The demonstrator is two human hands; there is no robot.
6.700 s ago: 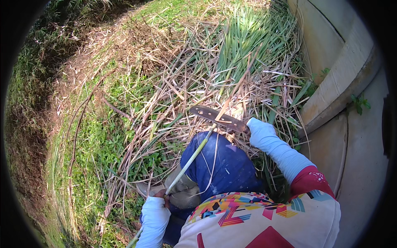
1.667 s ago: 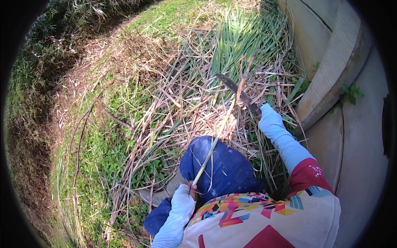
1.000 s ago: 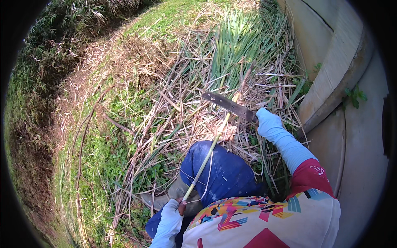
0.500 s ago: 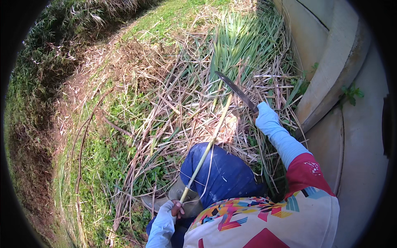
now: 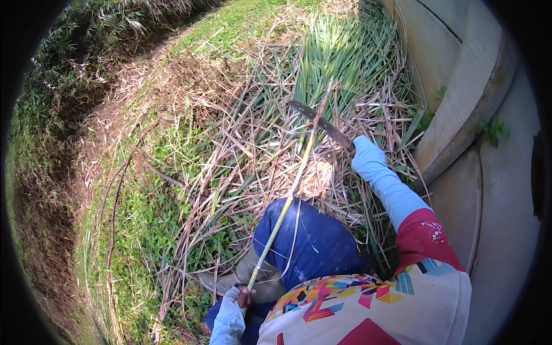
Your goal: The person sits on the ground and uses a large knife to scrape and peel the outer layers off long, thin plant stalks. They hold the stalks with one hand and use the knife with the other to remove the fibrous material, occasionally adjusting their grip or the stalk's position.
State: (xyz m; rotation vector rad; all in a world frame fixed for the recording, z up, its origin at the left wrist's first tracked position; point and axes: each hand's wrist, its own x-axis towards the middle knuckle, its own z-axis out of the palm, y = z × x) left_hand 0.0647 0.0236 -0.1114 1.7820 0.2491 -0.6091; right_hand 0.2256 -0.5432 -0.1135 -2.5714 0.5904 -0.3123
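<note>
My left hand (image 5: 245, 296) is closed round the lower end of a long, thin, yellow-green cane stalk (image 5: 274, 234). The stalk slants up across my blue-clad knee (image 5: 310, 238), and its dry, brownish upper end shows against the cut leaves. In my right hand (image 5: 367, 157), at arm's length, is a machete (image 5: 332, 131) with a dark, curved blade pointing up and left. Near its top the stalk crosses the blade; whether they touch I cannot tell. A thin dry strip hangs loose from the stalk beside the knee.
Green cut leaves (image 5: 339, 57) lie heaped ahead, with dry straw (image 5: 236, 155) spread around. Along the right runs a concrete wall with a raised rib (image 5: 466, 103). A bent brown branch (image 5: 118, 195) lies in the low weeds on the left. My boot (image 5: 221, 282) is near my left hand.
The machete blade has moved slightly left and down, now crossing the stalk. My left hand has dropped slightly with the stalk, whose upper end now stands out against the leaves.
</note>
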